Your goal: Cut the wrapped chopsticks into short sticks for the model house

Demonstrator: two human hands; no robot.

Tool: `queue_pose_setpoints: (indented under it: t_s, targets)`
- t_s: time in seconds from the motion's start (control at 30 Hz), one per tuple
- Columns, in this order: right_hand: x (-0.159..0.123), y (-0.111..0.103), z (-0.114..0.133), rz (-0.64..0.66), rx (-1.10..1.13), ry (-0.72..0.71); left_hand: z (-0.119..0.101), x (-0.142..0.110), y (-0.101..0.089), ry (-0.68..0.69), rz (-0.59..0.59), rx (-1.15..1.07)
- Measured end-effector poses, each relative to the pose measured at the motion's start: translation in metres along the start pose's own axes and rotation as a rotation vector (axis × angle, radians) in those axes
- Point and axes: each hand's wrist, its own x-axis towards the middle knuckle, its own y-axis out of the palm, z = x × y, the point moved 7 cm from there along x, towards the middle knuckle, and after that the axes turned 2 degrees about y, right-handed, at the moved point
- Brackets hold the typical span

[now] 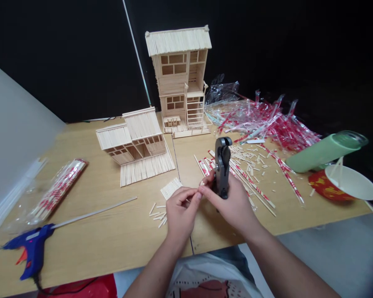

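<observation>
My left hand (182, 207) is closed in a pinch, fingertips meeting those of my right hand. A small pale bit of wooden stick (202, 183) shows between the fingertips; most of it is hidden. In my right hand (233, 203) a grey metal hand cutter (222, 165) is gripped upright, its jaws at the top. Beside my left hand lie a small panel of sticks laid side by side (170, 188) and several short cut sticks (158, 216). Behind the cutter are chopsticks in red-printed wrappers (251, 182) and scattered short offcuts (245, 157).
A tall stick-built house (177, 78) and a lower one (139, 142) stand at the back. On the left are a blue glue gun (34, 246) and a pack of wrapped chopsticks (60, 188). Torn wrappers (267, 120), a green bottle (320, 153) and a red bowl (332, 188) occupy the right.
</observation>
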Motion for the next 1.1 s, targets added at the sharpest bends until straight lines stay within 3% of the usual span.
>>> queue_pose_setpoints:
  t_s: [0.2, 0.4, 0.5, 0.6, 0.73, 0.8, 0.93, 1.1]
  targets:
    - [0.007, 0.009, -0.016, 0.145, 0.345, 0.128, -0.002, 0.000, -0.005, 0.014, 0.022, 0.050]
    - [0.005, 0.010, -0.016, 0.122, 0.328, 0.099, 0.000, 0.003, -0.007, -0.004, 0.054, 0.047]
    - [0.014, -0.017, -0.010, -0.014, 0.121, 0.049, -0.001, 0.003, -0.011, -0.007, 0.040, 0.076]
    - [0.033, -0.072, -0.009, -0.226, -0.244, 0.030, 0.000, 0.001, -0.020, -0.033, 0.030, 0.114]
    - [0.066, -0.138, -0.027, -0.279, -0.746, 0.106, 0.003, -0.005, -0.027, -0.081, 0.053, 0.135]
    - [0.082, -0.157, -0.045, -0.221, -0.911, 0.187, 0.003, -0.008, -0.027, -0.088, 0.066, 0.131]
    - [0.111, -0.165, -0.071, -0.113, -0.954, 0.256, 0.001, -0.012, -0.022, -0.108, 0.094, 0.145]
    - [0.140, -0.148, -0.070, -0.053, -0.923, 0.192, -0.003, -0.011, -0.022, -0.101, 0.093, 0.184]
